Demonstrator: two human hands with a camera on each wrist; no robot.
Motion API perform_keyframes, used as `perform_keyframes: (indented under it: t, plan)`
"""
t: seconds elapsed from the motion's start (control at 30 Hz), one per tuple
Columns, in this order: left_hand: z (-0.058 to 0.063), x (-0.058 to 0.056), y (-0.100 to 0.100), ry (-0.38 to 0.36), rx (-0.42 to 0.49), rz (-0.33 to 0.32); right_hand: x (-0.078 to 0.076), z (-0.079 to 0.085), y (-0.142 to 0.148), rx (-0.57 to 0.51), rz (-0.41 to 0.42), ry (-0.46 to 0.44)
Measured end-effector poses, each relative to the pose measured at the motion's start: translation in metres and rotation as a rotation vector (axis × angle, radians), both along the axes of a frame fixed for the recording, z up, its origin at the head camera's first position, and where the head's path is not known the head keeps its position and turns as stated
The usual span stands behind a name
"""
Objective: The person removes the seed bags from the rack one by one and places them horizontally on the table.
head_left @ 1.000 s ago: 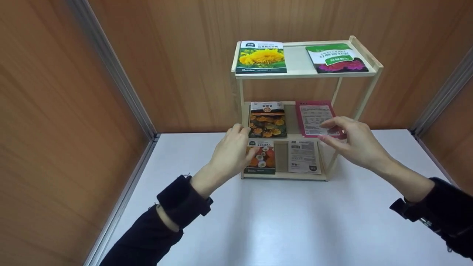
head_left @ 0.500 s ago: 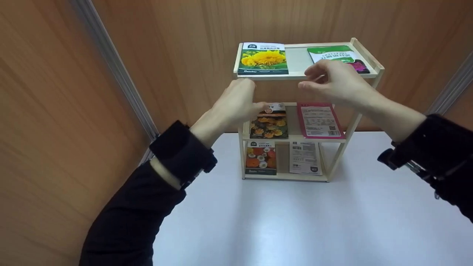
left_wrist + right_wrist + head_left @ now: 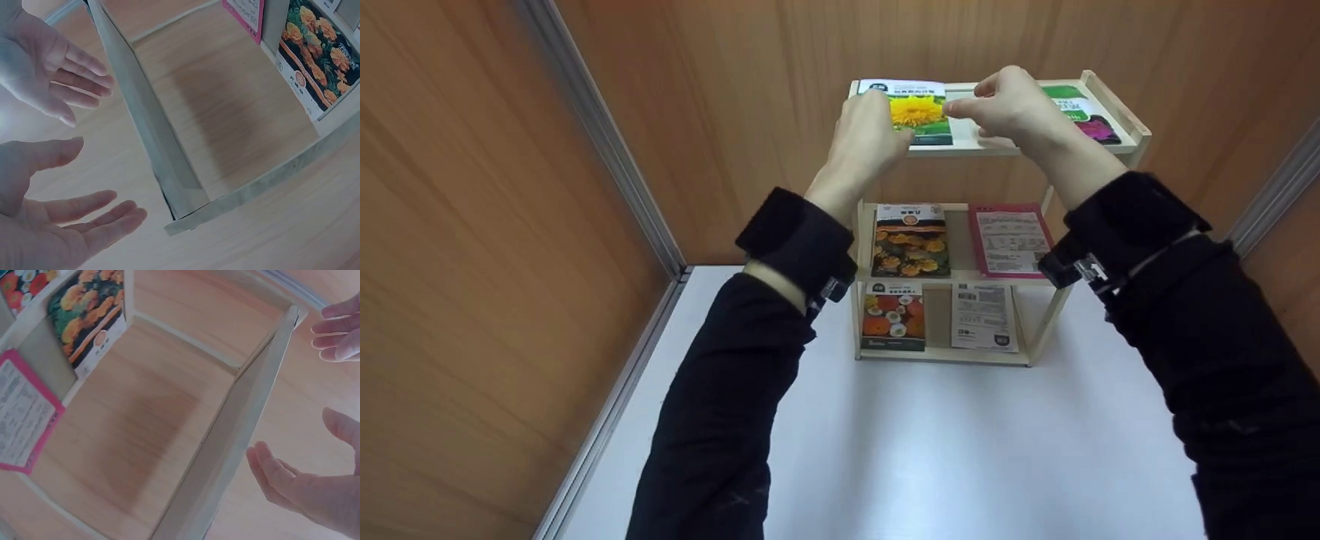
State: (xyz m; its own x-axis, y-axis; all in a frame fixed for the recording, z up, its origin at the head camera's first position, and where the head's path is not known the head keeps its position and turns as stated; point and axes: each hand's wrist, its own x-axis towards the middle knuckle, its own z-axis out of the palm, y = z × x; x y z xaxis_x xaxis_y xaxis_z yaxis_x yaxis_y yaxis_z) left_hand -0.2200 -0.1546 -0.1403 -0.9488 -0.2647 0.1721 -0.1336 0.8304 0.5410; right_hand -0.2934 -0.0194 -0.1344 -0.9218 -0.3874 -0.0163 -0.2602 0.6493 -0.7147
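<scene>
My left hand [image 3: 870, 135] is raised in front of the top tier of a small wooden shelf [image 3: 1117, 105], overlapping the left part of a seed packet with a yellow flower [image 3: 919, 112]. To its right is my right hand [image 3: 1009, 105], thumb tip at that packet's right edge in the head view. It partly covers a green and white packet with magenta flowers [image 3: 1099, 129]. Both wrist views show the palms facing each other, fingers loosely extended and nothing between them. In the left wrist view my left hand [image 3: 73, 225] is apart from the shelf's edge board [image 3: 140, 124].
On the middle tier lie an orange-flower packet [image 3: 911, 244] and a pink-bordered packet [image 3: 1011, 240], text side up. The bottom tier holds a red-and-white-flower packet [image 3: 894, 319] and a white printed packet [image 3: 982, 319]. A wood-grain wall [image 3: 697, 112] rises behind the white table [image 3: 922, 435].
Both hands have risen from the middle and lower tiers to the top tier. The right hand has also moved left, toward the yellow-flower packet. The packets have stayed in their places.
</scene>
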Motion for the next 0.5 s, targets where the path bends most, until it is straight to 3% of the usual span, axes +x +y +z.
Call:
perform_keyframes:
  t: [0.23, 0.5]
  plan:
    - [-0.006, -0.016, -0.001, 0.015, 0.036, 0.055, -0.011, -0.001, -0.018, -0.043, -0.07, -0.081]
    - [-0.01, -0.023, -0.001, -0.024, 0.084, 0.068, -0.015, -0.001, -0.027, -0.224, -0.138, -0.217]
